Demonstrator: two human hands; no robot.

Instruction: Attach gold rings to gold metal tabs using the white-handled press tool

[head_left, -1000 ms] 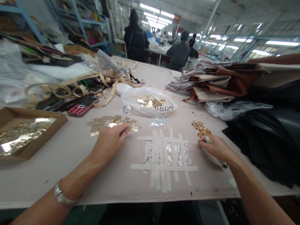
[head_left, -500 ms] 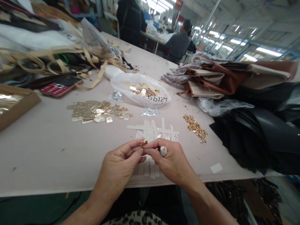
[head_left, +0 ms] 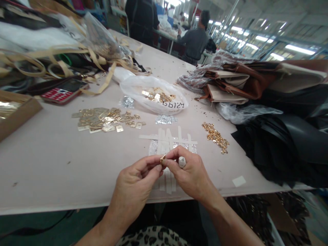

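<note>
Between my two hands is a small gold metal fitting (head_left: 162, 159), now turned nearly edge-on; its exact kind is hard to make out. My left hand (head_left: 137, 179) pinches it from the left with thumb and fingers. From the right, the thumb and forefinger of my right hand (head_left: 191, 172) close on it too. A white wrap (head_left: 182, 162) covers a fingertip of that hand. Under and beyond the hands, pale tape strips (head_left: 162, 141) lie crossed over clear plastic on the table. A pile of flat gold plates (head_left: 107, 119) lies left, and small round gold pieces (head_left: 215, 136) lie right.
An open white plastic bag (head_left: 151, 106) holds more gold pieces. Small silver pieces (head_left: 166, 119) lie before it. A red-patterned phone (head_left: 60, 94) and a cardboard box (head_left: 23, 114) are left. Brown leather bags (head_left: 246, 82) and black sheets (head_left: 271, 147) crowd the right. People work behind.
The gold fitting has turned from showing its flat face to nearly edge-on. Both hands have shifted slightly right in view, still holding it.
</note>
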